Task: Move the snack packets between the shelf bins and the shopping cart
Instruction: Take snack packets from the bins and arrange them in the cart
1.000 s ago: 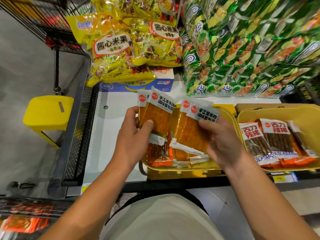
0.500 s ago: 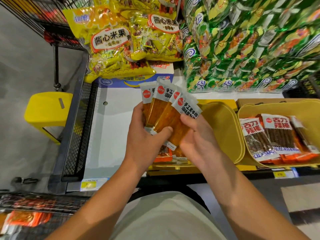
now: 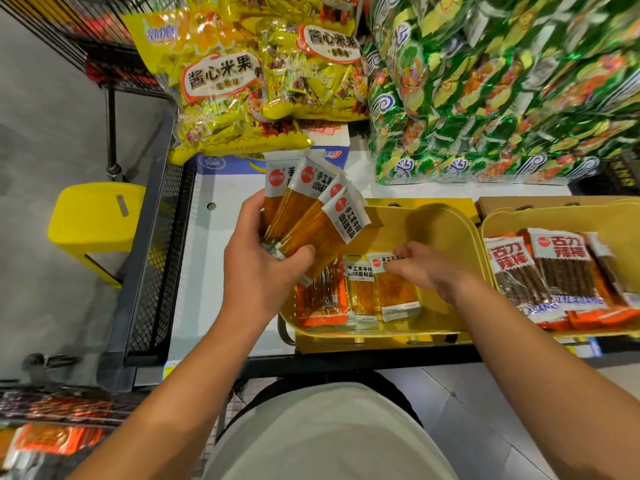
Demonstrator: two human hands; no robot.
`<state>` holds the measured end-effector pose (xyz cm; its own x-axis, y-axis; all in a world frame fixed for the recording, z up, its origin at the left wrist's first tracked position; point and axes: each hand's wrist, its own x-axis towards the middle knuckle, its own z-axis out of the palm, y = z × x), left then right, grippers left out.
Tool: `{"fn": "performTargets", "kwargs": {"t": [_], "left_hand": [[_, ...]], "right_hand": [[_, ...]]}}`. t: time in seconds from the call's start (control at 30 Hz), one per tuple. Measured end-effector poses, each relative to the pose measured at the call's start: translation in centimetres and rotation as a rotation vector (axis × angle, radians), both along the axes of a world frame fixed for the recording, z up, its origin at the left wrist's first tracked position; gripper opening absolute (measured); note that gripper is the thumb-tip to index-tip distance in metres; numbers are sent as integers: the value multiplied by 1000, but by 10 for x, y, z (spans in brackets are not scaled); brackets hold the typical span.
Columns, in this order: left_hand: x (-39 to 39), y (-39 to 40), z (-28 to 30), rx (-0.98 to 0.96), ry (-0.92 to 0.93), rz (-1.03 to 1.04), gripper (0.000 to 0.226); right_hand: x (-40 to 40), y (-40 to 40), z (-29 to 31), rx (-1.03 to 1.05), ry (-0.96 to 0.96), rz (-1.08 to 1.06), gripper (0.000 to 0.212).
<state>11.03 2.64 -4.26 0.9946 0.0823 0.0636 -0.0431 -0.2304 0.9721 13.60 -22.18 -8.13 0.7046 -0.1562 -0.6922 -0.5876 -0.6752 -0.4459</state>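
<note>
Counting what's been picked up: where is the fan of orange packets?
Head view, left of centre: the fan of orange packets is gripped in the left hand, above the yellow bin.

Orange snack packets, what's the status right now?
Left hand grips fan of orange snack packets. Right hand reaching onto packet in yellow plastic bin. Nothing blocking.
</note>
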Motion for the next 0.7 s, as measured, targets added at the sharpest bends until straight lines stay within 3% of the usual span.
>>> {"fn": "performTargets", "kwargs": {"t": [0.13,0.2,0.4,0.47,0.6,0.63,0.7], "left_hand": [[1,2,-4,-15,17,35,66],[3,3,-5,-26,33,31,63],[5,1,-4,-65,60,25,63],[3,1,-5,-65,55,37,63],[3,1,-5,-66,55,34,63],[3,1,-5,-67,54,32,63],[2,2,-4,-75,55,30,63]], "right_hand": [[8,4,-13,-83,151,129,63],[12,10,-23,-172,189,161,77],[13,21,-57,-522,131,213,112],[11,14,-61,-545,63,266,100],[14,4,-45,-272,54,210,30],[13,4,-39,-185,79,194,26],[10,10,-34,-63,116,149,39]]}}
